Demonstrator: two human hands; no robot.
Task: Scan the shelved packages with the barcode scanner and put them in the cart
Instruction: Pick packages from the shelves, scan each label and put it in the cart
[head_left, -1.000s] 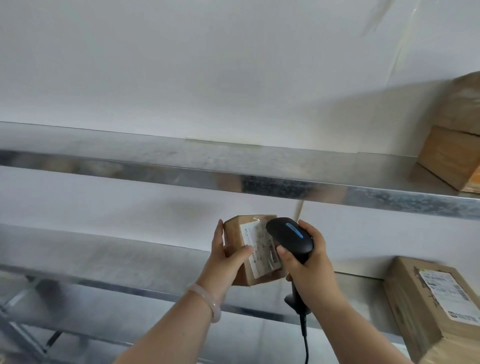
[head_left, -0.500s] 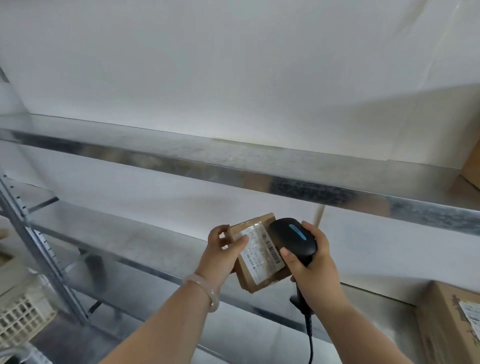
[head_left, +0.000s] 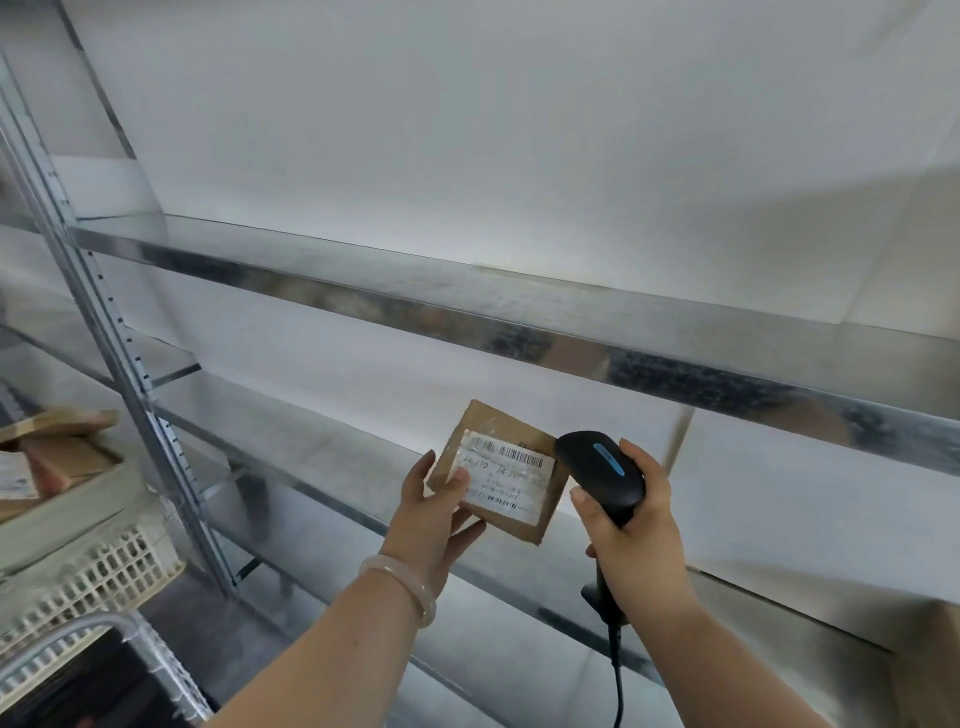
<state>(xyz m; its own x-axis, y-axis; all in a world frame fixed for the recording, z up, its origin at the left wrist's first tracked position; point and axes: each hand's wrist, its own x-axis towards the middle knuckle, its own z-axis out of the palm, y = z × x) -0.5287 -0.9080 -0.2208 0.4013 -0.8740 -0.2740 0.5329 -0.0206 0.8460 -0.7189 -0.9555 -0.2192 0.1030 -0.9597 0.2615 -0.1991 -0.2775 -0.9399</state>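
Left hand (head_left: 434, 514) up in front of the shelving, and I had the package (head_left: 493, 431) in it: a small brown cardboard parcel, pinched between the thumb on its front face and the fingers tucked underneath. It hung tilted in the air in front of the lower shelf (head_left: 322, 467), resting on nothing. Its white label (head_left: 511, 480) faced me, with a barcode along the upper edge, and the thumb tip sat on the label's left end. A pale bracelet (head_left: 402, 582) circled that wrist.

Right hand (head_left: 631, 540) was wrapped tight round the handle of the black barcode scanner (head_left: 602, 475), fingers curled about the grip. The scanner's head, with a blue strip on top, sat just beside the package's right corner. From my view I could not tell whether the two touched. Its black cable (head_left: 617, 675) dropped straight down from the handle.

Above both hands ran the upper shelf (head_left: 467, 306), shiny metal, with a perforated upright post (head_left: 119, 364) at the left. Down at far left stood a white lattice crate (head_left: 98, 577) with more cardboard boxes (head_left: 62, 452) in it, and a curved metal bar (head_left: 78, 629) just below. Another brown box (head_left: 930, 670) was cut off at the lower right edge.
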